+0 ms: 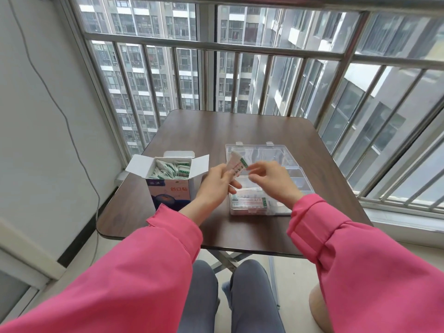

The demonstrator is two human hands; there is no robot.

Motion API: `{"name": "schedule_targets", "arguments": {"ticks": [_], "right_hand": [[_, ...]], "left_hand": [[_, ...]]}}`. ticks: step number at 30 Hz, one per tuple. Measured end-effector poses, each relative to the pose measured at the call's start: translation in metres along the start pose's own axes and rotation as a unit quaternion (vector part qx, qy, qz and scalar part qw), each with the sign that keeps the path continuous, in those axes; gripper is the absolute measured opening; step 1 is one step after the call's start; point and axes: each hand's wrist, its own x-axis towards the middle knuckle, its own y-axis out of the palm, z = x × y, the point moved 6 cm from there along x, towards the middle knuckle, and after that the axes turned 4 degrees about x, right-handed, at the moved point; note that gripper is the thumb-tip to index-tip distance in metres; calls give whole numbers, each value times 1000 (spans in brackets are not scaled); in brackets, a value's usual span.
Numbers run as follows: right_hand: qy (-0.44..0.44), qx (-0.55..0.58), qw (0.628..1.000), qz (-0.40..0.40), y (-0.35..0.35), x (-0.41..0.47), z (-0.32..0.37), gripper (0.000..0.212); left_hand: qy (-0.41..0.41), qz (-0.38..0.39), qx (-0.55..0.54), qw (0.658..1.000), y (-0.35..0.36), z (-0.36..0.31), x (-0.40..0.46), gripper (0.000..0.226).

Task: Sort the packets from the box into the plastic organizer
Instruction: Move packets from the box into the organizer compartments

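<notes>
An open white and blue cardboard box [168,188] stands on the brown table [240,131], full of several small white packets [170,170] with green marks. To its right lies a clear plastic organizer [298,179] with its lid [259,152] folded back; packets [249,200] lie in its near compartment. My left hand [216,182] grips a small stack of packets [236,164] above the organizer's left edge. My right hand [269,177] hovers just right of that stack, its fingertips at the stack's green end.
The table stands against a barred window [264,68] with tall buildings outside. A white wall with a hanging cable [60,111] is on the left. My knees [230,296] sit under the table's near edge.
</notes>
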Motion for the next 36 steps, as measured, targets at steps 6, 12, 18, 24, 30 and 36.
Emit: {"name": "schedule_targets", "arguments": {"ticks": [6,12,18,24,30,36], "right_hand": [[47,241,969,-23,-14,-8,-4,12],[111,148,976,-113,-24,-4,-25,15],[119,-37,991,-50,-8,-1,-23,17],[80,-168,982,-27,-1,-2,-9,12],[35,-168,985,-5,-3,-2,-11,13],[11,4,999,-41,-22,-2,-8,15]], "left_hand": [[10,40,-19,999,9,-4,-5,25],[-23,-42,48,998,-3,-8,-5,40],[-62,-92,66,992,-11,2,-2,30],[-59,-73,73,993,-7,8,5,29],[-33,-58,89,994,-3,4,6,23],[5,-14,80,997,1,-4,7,11]]}}
